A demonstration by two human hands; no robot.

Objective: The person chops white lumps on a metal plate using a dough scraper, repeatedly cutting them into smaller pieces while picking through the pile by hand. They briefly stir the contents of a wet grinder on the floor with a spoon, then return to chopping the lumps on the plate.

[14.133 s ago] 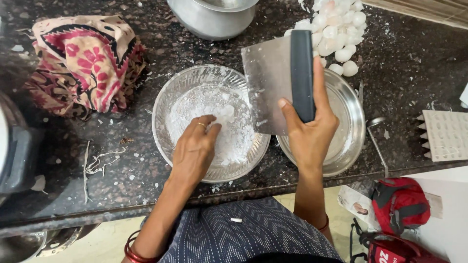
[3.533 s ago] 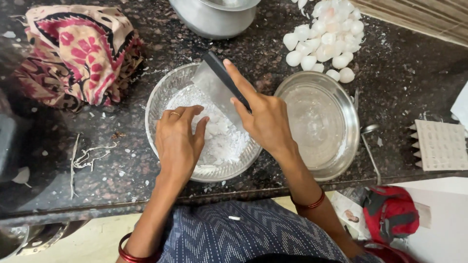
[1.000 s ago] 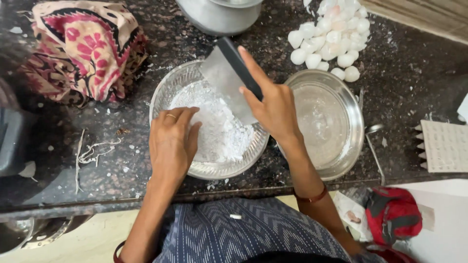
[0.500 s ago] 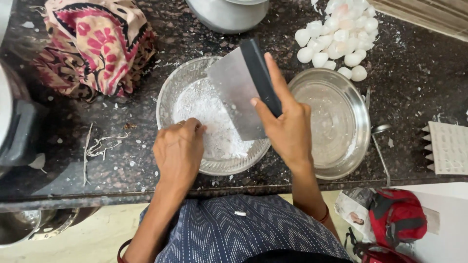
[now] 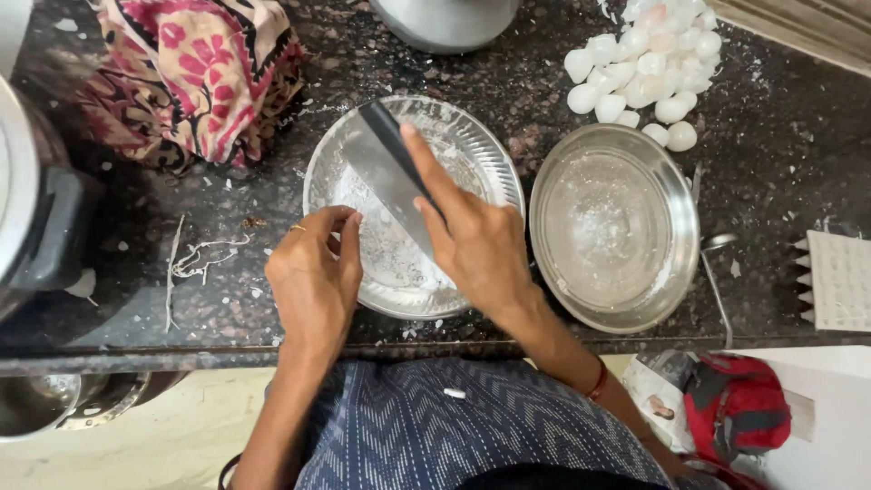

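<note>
Flour [image 5: 390, 249] lies thin and white across the floor of a steel bowl [image 5: 472, 145] that stands near the front edge of the dark stone counter [image 5: 780, 154], about midway along it. The right hand [image 5: 472, 240] is clamped on a scraper [image 5: 386, 172]: fingers wrap its black handle, the forefinger stretched along the spine, and the flat metal blade slants down into the bowl, its lower edge seemingly on the flour, though the hand hides part of it. The left hand [image 5: 313, 277] sits at the bowl's left rim with its fingers curled together, the fingertips meeting over the rim; whether they pinch anything cannot be told. A ring shows on one finger.

Just beside the bowl, on its right and touching or nearly so, rests a steel plate [image 5: 667, 181] dusted faintly white. Behind that plate, toward the back edge, lies a heap of white eggshells [image 5: 640, 68], with the nearest ones against the plate's rim. A patterned pink cloth [image 5: 195, 77] is bunched at the back left corner, and a grey vessel [image 5: 445, 18] stands at the back edge behind the bowl. A ladle handle [image 5: 712, 268] lies along the plate's right side. White scraps and thin threads [image 5: 195, 259] litter the counter left of the bowl.
</note>
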